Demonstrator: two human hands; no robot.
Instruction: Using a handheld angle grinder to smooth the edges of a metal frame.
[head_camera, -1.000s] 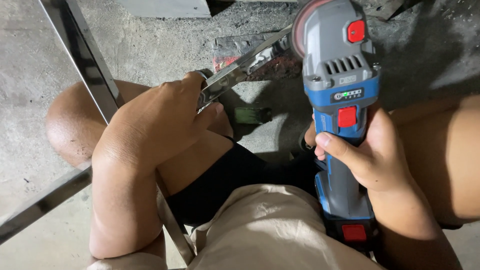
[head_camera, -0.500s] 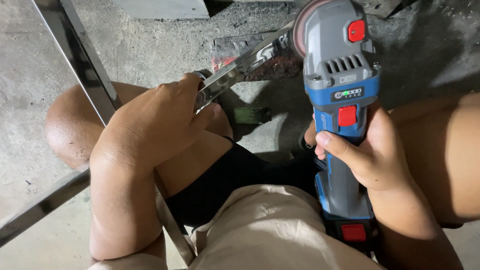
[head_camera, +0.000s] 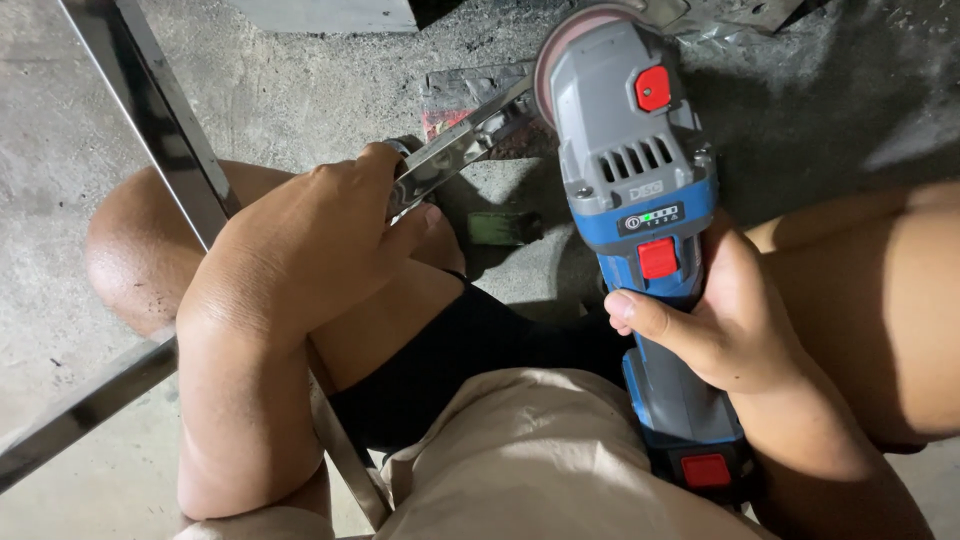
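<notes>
two hands at work, both closed on something. the right hand (head_camera: 735, 325) is wrapped round the body of a blue and grey angle grinder (head_camera: 640, 200), fingers curled over the grip and the thumb lying across its front just below the red switch. the grinder points away from the person, its disc (head_camera: 570, 30) at the far end, partly hidden behind the grey head. the left hand (head_camera: 310, 245), left of the grinder, grips a shiny flat metal strip (head_camera: 455, 150); the fingers are closed over the near end of it and the strip runs up and right until its far end meets the grinder's disc. whether they actually touch i cannot tell, since the head covers the spot.

left of the grinder, a polished steel frame (head_camera: 150, 120): one bar slants down from the top edge behind the left hand, another crosses toward the lower left corner. the left forearm rests over the left knee (head_camera: 135, 255). a small green object (head_camera: 500, 228) lies on the concrete floor (head_camera: 300, 90) between the left hand and the grinder. below the grinder, black shorts (head_camera: 470, 350) and a beige shirt (head_camera: 540, 460).
</notes>
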